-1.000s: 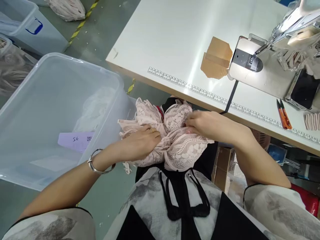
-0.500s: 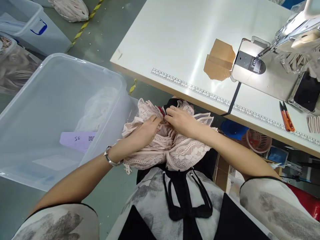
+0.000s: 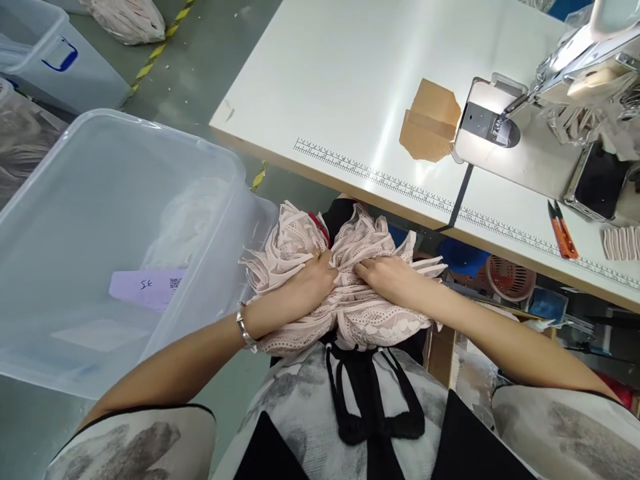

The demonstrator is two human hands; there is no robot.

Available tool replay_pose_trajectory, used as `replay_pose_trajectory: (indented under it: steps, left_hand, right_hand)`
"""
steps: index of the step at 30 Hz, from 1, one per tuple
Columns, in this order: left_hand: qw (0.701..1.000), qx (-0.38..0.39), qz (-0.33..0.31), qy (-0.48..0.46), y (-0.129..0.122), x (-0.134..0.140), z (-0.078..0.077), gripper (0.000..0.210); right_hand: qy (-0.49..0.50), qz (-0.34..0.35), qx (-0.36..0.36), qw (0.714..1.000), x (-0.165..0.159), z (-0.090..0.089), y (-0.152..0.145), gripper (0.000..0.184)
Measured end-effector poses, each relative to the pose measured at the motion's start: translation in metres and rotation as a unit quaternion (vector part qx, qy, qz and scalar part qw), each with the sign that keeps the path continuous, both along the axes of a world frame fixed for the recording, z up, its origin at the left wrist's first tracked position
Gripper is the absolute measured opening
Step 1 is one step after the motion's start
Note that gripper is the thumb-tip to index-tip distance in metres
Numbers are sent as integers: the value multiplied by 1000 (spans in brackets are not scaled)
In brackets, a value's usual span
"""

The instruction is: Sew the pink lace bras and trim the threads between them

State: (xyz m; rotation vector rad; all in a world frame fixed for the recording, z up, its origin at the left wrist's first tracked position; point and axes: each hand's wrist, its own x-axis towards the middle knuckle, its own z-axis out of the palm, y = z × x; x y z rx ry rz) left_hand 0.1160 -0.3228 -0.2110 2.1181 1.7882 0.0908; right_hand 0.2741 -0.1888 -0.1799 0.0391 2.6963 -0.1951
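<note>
A bundle of pale pink lace bras rests across my lap, its many layers fanned out at both sides. My left hand, with a bracelet at the wrist, is closed on the layers left of the middle. To the right of it my right hand grips the same bundle, fingers curled into the folds, so the fingertips are partly hidden. Between the cups at the far side shows a narrow red strip.
At my left stands a translucent tub with a purple paper in it. Ahead is a white table with a printed ruler, a cardboard piece, a sewing machine and orange-handled snips. A pink basket sits beneath.
Both hands have come nearer my body, pulling the bra layers inward, and the right has moved a little away from the left. The bundle's far side has spread out more. The view has shifted slightly.
</note>
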Motion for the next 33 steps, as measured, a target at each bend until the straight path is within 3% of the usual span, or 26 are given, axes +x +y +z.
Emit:
replay_pose_trajectory:
  steps: [3, 5, 10, 16, 18, 21, 24, 26, 30, 33]
  left_hand:
    - [999, -15, 41, 1, 5, -2, 0, 17]
    - [999, -25, 42, 25, 6, -8, 5, 19]
    - [993, -54, 14, 101, 6, -16, 18, 31]
    - [998, 6, -43, 47, 13, -3, 12, 29]
    - [999, 11, -32, 42, 14, -3, 7, 27]
    - [999, 12, -6, 33, 14, -9, 5, 24]
    - [1000, -13, 19, -16, 22, -15, 11, 16]
    - [995, -52, 23, -83, 31, -16, 18, 15]
    - [957, -156, -2, -246, 41, -10, 25, 16]
    - [927, -202, 57, -312, 39, -5, 22, 14]
  right_hand:
    - [134, 61, -17, 989, -14, -2, 1, 23]
    - [163, 82, -46, 982, -27, -5, 3, 23]
    - [28, 29, -77, 996, -31, -16, 9, 24]
    - [-72, -51, -107, 990, 5, -17, 14, 26]
    - [-33, -59, -113, 991, 9, -19, 14, 25]
    - [127, -71, -127, 981, 5, -22, 15, 24]
    - [287, -61, -159, 943, 1, -23, 15, 22]
    - [334, -41, -184, 923, 2, -23, 12, 21]
    - [341, -60, -213, 914, 12, -18, 5, 19]
    - [269, -112, -227, 929, 18, -11, 7, 16]
